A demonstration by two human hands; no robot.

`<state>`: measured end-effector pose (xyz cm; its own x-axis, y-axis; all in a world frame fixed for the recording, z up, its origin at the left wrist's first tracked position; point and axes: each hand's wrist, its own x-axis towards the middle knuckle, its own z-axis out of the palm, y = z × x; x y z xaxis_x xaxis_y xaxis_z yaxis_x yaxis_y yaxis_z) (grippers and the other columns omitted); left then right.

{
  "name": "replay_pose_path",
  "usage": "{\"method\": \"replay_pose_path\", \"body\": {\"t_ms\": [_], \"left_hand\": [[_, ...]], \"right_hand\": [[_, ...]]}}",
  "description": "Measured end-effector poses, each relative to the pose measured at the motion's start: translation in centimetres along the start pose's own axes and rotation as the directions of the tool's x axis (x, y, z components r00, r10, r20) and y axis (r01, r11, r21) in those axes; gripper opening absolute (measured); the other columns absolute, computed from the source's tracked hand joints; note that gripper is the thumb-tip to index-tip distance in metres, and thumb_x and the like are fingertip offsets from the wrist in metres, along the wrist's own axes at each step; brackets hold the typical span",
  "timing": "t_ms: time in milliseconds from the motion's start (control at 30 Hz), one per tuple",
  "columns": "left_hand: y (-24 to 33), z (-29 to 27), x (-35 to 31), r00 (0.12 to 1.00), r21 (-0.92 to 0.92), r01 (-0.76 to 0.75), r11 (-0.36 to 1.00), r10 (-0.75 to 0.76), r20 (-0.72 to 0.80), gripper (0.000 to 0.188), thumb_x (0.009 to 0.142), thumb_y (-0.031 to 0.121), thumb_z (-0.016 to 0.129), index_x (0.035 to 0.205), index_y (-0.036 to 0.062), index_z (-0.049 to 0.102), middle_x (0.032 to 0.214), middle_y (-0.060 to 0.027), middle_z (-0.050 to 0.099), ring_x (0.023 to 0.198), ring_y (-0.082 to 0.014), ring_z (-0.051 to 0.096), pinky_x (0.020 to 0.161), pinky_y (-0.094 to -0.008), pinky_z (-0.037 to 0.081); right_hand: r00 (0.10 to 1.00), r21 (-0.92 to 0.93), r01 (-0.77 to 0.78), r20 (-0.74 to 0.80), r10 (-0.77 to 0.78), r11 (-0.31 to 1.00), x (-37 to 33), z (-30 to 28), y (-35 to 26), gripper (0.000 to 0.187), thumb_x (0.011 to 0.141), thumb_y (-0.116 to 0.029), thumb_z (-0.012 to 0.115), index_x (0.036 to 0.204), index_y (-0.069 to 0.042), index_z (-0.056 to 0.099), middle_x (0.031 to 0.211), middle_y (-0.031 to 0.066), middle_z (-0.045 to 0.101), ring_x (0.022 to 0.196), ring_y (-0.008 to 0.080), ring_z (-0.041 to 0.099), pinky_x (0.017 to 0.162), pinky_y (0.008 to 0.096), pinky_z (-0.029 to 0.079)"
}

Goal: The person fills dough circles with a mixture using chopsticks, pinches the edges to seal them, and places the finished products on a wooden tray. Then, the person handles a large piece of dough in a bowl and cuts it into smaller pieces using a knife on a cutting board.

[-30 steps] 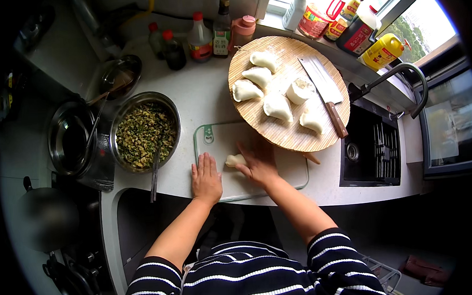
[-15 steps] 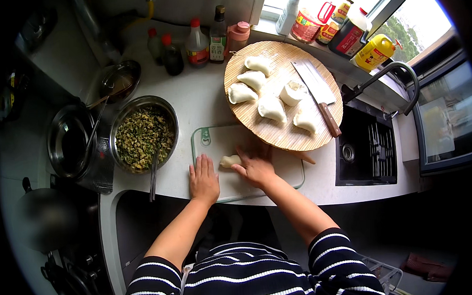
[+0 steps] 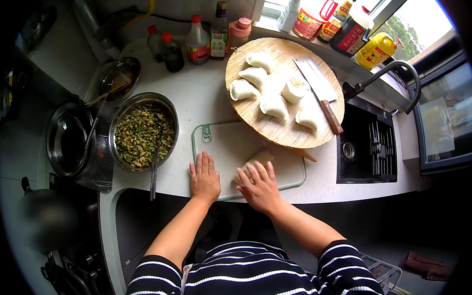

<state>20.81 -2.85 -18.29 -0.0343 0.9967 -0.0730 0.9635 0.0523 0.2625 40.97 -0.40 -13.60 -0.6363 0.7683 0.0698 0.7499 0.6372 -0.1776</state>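
My left hand [image 3: 204, 178] lies flat on the left edge of a pale, green-rimmed cutting board [image 3: 225, 140], fingers stretched out. With fingers spread, my right hand [image 3: 260, 189] rests on a piece of pale dough [image 3: 263, 157]; part of the dough is hidden under the fingers. Beyond the board, a round woven bamboo tray [image 3: 286, 138] overhangs its far right corner. Several white dumplings [image 3: 274, 105] lie on the tray beside a cleaver [image 3: 318, 82] with a wooden handle. A tapered wooden tip [image 3: 307, 155] sticks out from under the tray.
Left of the board stands a steel bowl [image 3: 175, 118] of chopped green filling, a utensil handle [image 3: 153, 181] leaning out. Seasoning bottles [image 3: 197, 40] line the back; more containers [image 3: 350, 34] stand on the windowsill. A black sink [image 3: 346, 168] with a curved faucet [image 3: 417, 79] is at right.
My right hand has drawn back toward me, and its fingers have spread. The dough has moved right and now shows beyond the fingers. My left hand stays almost in place.
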Motion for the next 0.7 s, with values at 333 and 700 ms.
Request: {"method": "replay_pose_path", "body": {"t_ms": [333,700], "left_hand": [[-0.1,0.4,0.2,1.0,0.033,0.013,0.999,-0.014,0.018,0.061,0.09,0.026,0.05,0.141,-0.003,0.034,0.152,-0.0189,0.025,0.143,-0.032,0.019,0.114,-0.053,0.013],[-0.3,0.6,0.2,1.0,0.039,-0.008,0.999,0.008,0.019,0.061,0.09,0.026,0.05,0.141,-0.0038,0.034,0.151,-0.0195,0.026,0.143,-0.033,0.019,0.113,-0.0539,0.014]], "right_hand": [[0.974,0.174,0.059,0.207,-0.095,0.983,-1.7,0.2,0.6,0.065,0.088,-0.051,0.05,0.141,-0.015,0.039,0.146,0.0157,0.034,0.137,0.0363,0.027,0.11,0.053,0.022],[0.946,0.283,-0.245,0.281,0.164,0.927,11.3,3.4,0.1,0.064,0.089,-0.054,0.047,0.143,-0.021,0.038,0.149,0.0186,0.03,0.138,0.0399,0.025,0.11,0.0544,0.022]]}}
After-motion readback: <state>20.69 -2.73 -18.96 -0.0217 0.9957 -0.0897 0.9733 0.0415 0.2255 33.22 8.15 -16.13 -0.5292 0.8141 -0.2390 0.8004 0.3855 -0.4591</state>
